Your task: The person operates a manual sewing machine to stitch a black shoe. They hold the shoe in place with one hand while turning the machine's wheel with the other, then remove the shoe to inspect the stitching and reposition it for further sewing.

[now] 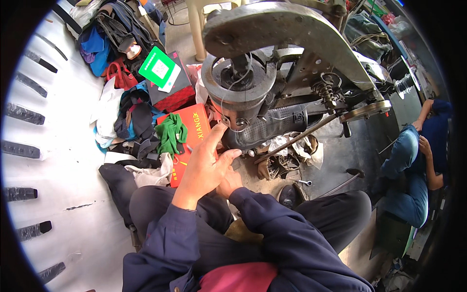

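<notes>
Two bare hands stand at the near left end of a black perforated shoe (pixel 270 129), which lies beneath the head of a metal sewing machine (pixel 272 23). The left hand (pixel 200 166) has its index finger extended toward the machine head, just beside the shoe, with the thumb apart from it on the right; its other fingers are mostly hidden, and fingertip contact cannot be confirmed. The right hand (pixel 230 183) is partly covered by the left; whether its fingers are together or clamped on anything cannot be told. Judged by its appearance, the shoe should handle as a light, flexible part, slightly slippery on smooth areas and not fragile. Take hold at the side walls, clear of the machine head. Its long axis runs from near left to far right; the rounded end, probably the toe, points left toward the hands.
</notes>
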`<state>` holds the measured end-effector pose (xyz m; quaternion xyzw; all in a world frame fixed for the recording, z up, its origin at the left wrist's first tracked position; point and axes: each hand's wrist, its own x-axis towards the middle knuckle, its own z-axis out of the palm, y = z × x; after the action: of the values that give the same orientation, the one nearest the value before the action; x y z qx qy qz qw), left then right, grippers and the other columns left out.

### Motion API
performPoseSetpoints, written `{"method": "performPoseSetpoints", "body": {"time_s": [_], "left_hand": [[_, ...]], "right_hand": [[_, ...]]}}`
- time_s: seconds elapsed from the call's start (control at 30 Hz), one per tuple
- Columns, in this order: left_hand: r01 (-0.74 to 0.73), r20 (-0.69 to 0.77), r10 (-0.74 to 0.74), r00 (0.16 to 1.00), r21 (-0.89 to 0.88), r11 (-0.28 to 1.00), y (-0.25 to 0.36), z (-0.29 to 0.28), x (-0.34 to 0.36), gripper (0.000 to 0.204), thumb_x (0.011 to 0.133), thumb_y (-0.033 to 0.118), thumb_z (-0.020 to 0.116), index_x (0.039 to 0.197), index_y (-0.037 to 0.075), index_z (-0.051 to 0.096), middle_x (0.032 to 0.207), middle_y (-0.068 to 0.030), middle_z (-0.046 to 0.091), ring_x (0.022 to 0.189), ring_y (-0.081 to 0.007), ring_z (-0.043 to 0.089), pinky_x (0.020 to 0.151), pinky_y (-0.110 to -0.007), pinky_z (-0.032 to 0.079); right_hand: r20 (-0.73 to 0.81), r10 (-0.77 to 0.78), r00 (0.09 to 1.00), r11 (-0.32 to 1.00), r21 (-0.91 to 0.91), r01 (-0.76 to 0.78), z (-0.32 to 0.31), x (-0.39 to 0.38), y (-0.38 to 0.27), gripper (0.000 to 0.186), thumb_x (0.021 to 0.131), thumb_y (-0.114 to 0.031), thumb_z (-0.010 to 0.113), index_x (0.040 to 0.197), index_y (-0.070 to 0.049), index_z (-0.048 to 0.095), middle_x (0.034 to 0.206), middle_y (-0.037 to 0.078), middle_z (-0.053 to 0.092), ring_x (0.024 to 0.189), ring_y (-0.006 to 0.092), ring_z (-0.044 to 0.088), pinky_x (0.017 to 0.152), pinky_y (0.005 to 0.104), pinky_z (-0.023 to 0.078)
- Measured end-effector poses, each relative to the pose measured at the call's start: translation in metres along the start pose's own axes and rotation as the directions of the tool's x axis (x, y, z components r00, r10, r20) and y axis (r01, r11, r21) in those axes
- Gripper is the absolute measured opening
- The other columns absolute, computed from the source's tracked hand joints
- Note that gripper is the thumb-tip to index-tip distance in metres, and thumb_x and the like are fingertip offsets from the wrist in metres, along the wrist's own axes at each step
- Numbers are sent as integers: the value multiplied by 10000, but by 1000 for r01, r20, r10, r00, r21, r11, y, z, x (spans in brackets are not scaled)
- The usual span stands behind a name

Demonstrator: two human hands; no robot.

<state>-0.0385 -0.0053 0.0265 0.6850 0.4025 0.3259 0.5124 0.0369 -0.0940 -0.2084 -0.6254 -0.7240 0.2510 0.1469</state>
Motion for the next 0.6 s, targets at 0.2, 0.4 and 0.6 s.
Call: {"method": "performPoseSetpoints", "body": {"time_s": [0.2,0.4,0.6], "left_hand": [[32,2,-32,999,-11,999,2,1,2,585,909,78,746,1426,-42,499,1316,-197,642,1181,-256,642,994,-366,499],[-55,-5,55,998,62,997,2,2,2,627,942,28,681,1518,5,436,1418,-121,591,1233,-186,613,1039,-329,502],[11,69,0,998,-159,987,7,2,1,670,950,21,667,1558,16,385,1426,-95,588,1253,-153,582,1039,-311,490]], "right_hand": [[252,270,929,958,29,-286,-2,1,-3,465,822,-300,704,1140,8,564,986,250,722,883,391,733,775,501,575],[582,342,737,725,335,-601,-35,-47,14,460,777,-351,762,1101,-32,686,957,215,738,910,397,715,800,476,550],[143,383,913,270,928,-258,-110,-151,-35,715,776,-2,696,1422,-13,393,1197,108,587,872,154,583,830,301,519]]}}
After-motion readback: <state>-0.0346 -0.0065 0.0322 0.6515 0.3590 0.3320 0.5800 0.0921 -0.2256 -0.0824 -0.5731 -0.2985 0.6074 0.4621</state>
